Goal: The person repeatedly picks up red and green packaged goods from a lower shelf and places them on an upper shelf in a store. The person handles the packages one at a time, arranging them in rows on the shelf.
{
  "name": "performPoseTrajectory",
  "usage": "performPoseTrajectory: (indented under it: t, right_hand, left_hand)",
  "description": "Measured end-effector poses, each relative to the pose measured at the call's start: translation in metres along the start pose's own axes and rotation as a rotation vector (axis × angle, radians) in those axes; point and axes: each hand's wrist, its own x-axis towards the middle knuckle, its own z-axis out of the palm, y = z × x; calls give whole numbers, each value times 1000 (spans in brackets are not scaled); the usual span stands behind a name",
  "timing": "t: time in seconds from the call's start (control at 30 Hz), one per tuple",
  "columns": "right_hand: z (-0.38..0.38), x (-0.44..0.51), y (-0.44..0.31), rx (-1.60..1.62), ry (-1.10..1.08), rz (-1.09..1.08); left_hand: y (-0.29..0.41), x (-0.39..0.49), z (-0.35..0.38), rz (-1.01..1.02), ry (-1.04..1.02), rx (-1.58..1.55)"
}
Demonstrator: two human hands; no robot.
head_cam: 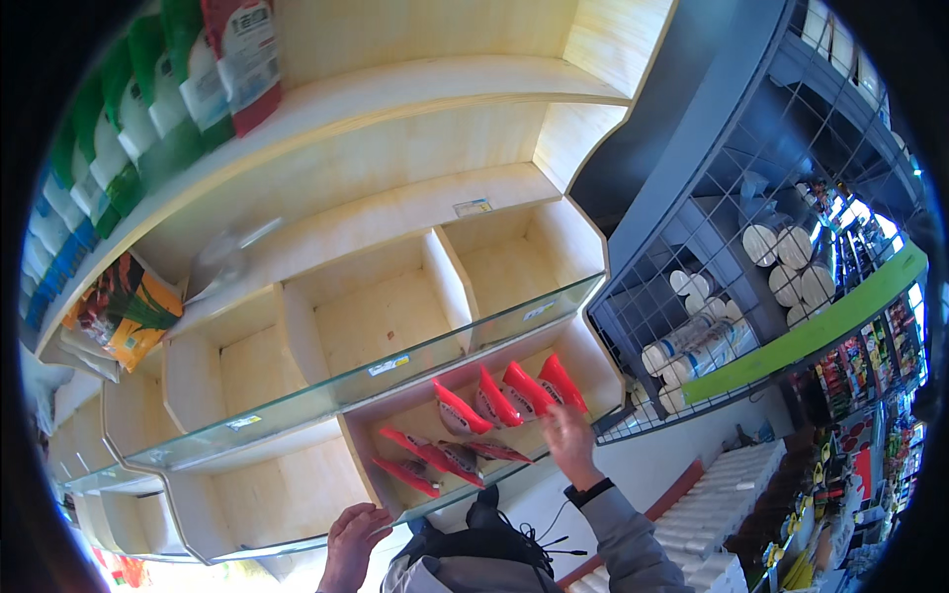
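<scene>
Several red-and-clear plastic packets (519, 393) stand or lean in a row at the back of a lower wooden bin (593, 370). More red packets (430, 456) lie flatter towards the bin's front. My right hand (569, 441) reaches over the bin from the right. Its fingertips overlap the lower part of the rightmost standing packet (560, 378); whether they grip it is hidden. At the bin's front left corner, my left hand (356, 537) has its fingers curled on the edge of the glass front panel (445, 504).
Green-and-white bags (148, 96) and a red-and-white bag (248, 67) stand on the upper shelf. An orange bag (141, 319) sits at the left. A second glass strip (371, 363) fronts the middle bins. Right of the unit, a wire mesh rack (697, 311) holds white rolls (797, 274).
</scene>
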Motion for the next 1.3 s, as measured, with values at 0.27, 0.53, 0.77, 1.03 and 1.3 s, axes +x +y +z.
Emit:
performPoseTrajectory:
  t: [0.27,0.53,0.77,1.03,1.3]
  right_hand:
    - [17,43,100,-149,-354,469]
    - [-24,67,80,95,-102,231]
    - [-213,110,-40,517,-359,-41]
    - [-260,122,-144,1079,-211,-78]
    - [-218,127,-203,986,0,-152]
  left_hand:
    - [-37,6,20,21,167,-29]
    - [-27,-11,87,82,127,66]
    - [-3,20,142,74,-255,300]
    - [13,46,198,-65,-894,-337]
    - [25,2,195,12,-768,-236]
